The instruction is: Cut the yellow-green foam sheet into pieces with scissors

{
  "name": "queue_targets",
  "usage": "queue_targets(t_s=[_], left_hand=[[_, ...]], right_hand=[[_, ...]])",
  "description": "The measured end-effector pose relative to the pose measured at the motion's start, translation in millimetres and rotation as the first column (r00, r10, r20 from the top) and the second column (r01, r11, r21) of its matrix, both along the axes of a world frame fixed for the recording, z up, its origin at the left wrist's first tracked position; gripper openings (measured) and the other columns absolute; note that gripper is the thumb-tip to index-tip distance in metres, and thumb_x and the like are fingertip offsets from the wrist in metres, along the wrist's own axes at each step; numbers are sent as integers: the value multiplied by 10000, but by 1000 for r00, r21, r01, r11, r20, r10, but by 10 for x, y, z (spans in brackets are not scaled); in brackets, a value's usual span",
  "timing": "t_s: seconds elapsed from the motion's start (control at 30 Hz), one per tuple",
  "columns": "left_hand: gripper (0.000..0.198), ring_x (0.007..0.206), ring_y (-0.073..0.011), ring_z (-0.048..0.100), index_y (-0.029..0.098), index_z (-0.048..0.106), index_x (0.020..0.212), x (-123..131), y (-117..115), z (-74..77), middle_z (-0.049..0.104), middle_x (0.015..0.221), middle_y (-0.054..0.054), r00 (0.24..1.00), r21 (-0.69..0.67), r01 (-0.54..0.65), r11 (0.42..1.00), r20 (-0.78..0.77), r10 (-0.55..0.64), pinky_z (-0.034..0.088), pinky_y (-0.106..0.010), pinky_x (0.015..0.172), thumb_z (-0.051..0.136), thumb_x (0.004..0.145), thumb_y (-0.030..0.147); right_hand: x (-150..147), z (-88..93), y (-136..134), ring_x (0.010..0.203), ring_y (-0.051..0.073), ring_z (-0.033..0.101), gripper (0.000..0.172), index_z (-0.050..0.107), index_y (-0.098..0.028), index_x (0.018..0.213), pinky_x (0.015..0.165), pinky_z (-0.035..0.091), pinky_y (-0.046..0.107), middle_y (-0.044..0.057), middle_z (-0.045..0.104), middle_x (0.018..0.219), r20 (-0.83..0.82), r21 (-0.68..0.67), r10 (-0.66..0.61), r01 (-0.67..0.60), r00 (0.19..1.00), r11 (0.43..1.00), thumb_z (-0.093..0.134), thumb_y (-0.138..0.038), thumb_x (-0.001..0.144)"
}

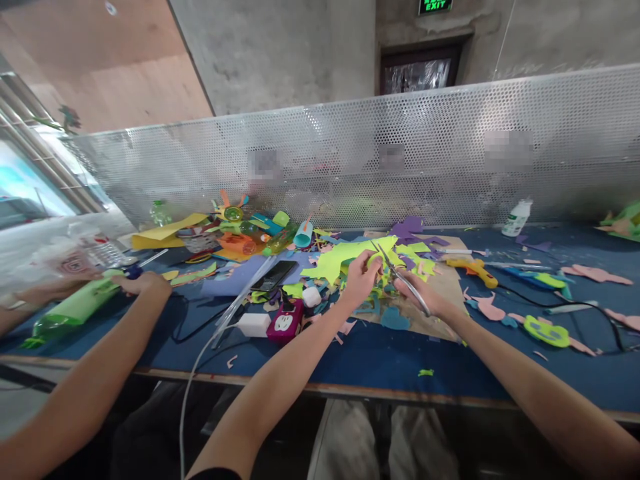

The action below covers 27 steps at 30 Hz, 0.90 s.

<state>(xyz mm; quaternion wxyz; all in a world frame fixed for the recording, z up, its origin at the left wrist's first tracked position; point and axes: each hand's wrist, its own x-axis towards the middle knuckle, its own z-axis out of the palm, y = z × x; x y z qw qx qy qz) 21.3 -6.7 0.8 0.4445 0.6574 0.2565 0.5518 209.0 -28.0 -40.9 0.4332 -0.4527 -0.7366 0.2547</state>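
Near the middle of the blue table, my left hand (pixel 364 275) is closed on a piece of yellow-green paper (pixel 345 259), pinching it at its right part. My right hand (pixel 417 292) grips metal scissors (pixel 413 289) by the handles, and their parted blades point up and left beside my left fingertips, at the paper. Yellow-green, purple and teal scraps lie under and around both hands on a brown sheet (pixel 443 320). A teal scrap (pixel 395 318) rests just in front of them.
At the left, another person's hands hold a green bottle (pixel 80 303). A magenta power block (pixel 286 321), white adapter (pixel 254 325) and black phone (pixel 277 275) lie left of my forearm. A yellow glue gun (pixel 475 272) and white bottle (pixel 517 218) are at right. A perforated metal screen (pixel 350 147) stands behind.
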Motion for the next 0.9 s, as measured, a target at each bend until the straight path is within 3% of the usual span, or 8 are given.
queue_targets(t_s=[0.1,0.37,0.6,0.9], left_hand=[[396,493,-64,412,185,553,833,10,-18,6,545,661,28,1000,2,4,1000,5,-4,318,-219,473,609,939,563],[400,473,-64,383,186,541,809,7,-63,44,493,615,36,998,7,44,999,53,-44,300,-232,468,610,951,553],[403,463,-60,354,192,535,810,26,-24,7,482,622,41,992,-18,39,999,119,-37,298,-232,459,613,946,562],[393,473,-70,373,193,537,817,10,-35,12,471,603,41,997,1,49,999,58,-49,307,-240,470,599,959,554]], right_hand=[[-6,20,-21,613,200,506,300,502,-254,819,584,465,347,-1,513,685,31,-28,64,-63,997,998,485,-543,896],[-60,101,-90,579,183,475,336,491,-232,771,547,435,329,-4,495,641,54,13,55,-55,997,998,494,-544,896],[-47,57,-61,672,218,527,332,517,-249,810,673,497,395,35,567,782,30,38,39,-40,999,998,486,-575,869],[-42,70,-56,583,196,476,325,472,-247,781,530,426,335,-1,503,630,69,9,60,-61,996,998,482,-553,889]])
